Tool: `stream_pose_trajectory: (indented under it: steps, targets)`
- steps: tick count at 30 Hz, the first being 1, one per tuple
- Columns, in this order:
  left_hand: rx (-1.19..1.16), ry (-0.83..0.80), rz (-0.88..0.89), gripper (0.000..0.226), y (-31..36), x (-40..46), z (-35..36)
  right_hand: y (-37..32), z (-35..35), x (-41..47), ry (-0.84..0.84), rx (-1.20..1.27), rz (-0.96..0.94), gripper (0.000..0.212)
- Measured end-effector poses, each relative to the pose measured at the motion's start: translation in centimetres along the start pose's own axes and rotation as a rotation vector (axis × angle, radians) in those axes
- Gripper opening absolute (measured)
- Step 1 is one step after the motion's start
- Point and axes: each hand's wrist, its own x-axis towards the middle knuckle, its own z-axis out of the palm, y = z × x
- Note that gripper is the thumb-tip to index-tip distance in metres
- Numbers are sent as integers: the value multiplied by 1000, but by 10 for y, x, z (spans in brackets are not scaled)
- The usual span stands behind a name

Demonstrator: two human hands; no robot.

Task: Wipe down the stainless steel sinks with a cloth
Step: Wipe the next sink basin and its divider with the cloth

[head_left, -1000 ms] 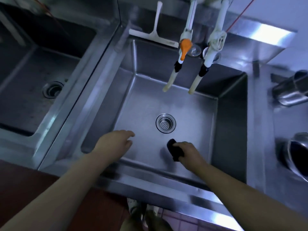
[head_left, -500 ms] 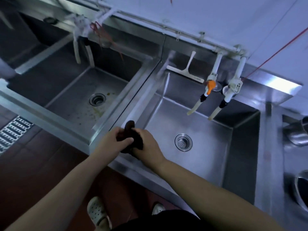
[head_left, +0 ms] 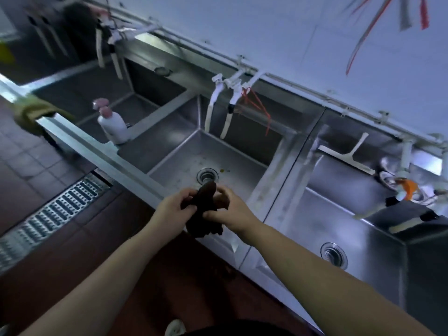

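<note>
- cloth [head_left: 202, 209] — dark brown
- sinks [head_left: 242, 170] — grey steel, the middle one flecked yellowish
- bottle [head_left: 114, 128] — white, pink cap
- squeegee [head_left: 346, 157] — white
- floor [head_left: 101, 234] — reddish-brown tile
- tap handle [head_left: 408, 186] — orange

both forearms are bare from the lower edge of the frame up to the wrists, with no sleeve in view on either one. the left hand [head_left: 173, 206] and right hand [head_left: 231, 210] are bare too: no glove, ring, watch or band shows on them. at the bottom centre of the frame lies a strip of dark, near-black clothing [head_left: 232, 332], too cropped to tell what garment it is. just left of it, at the bottom edge, sits the rounded toe of a pale shoe [head_left: 175, 327] with small round holes in its top, clog-like; only the front part shows, the rest is cut off.
</note>
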Motion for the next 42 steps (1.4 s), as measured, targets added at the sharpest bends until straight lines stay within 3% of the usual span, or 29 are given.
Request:
stream_pose_trajectory:
  steps: [3, 6, 10, 17, 21, 27, 31, 35, 37, 39, 42]
  targets:
    - [21, -23, -8, 51, -20, 16, -36, -4, 29, 28, 66, 120, 18, 38]
    - [38, -66, -7, 49, -33, 38, -52, -5, 37, 47, 134, 107, 43, 31]
    - [134, -145, 15, 37, -43, 75, -55, -3, 22, 70, 207, 69, 49, 29]
    - [268, -232, 2, 27, -57, 152, -49, 8, -13, 129, 173, 172, 114, 38]
    - [374, -301, -32, 28, -73, 204, -53, 16, -22, 175, 228, 207, 161, 27]
    - [454, -307, -133, 19, -105, 266, -60, 31, -40, 231, 348, -33, 282, 14]
    - [470, -382, -164, 15, -127, 286, -58, 57, -54, 252, 416, -472, 371, 14]
    - [467, -477, -204, 16, -150, 301, -53, 97, -54, 250, 364, -702, 536, 11]
    - [460, -527, -227, 20, -161, 311, -49, 121, -44, 250, 287, -730, 642, 24]
    - [473, -587, -230, 24, -172, 321, -46, 142, -23, 249, 154, -654, 755, 24]
    - [556, -693, -193, 26, -193, 335, -43, 166, 7, 249, 72, -344, 854, 17]
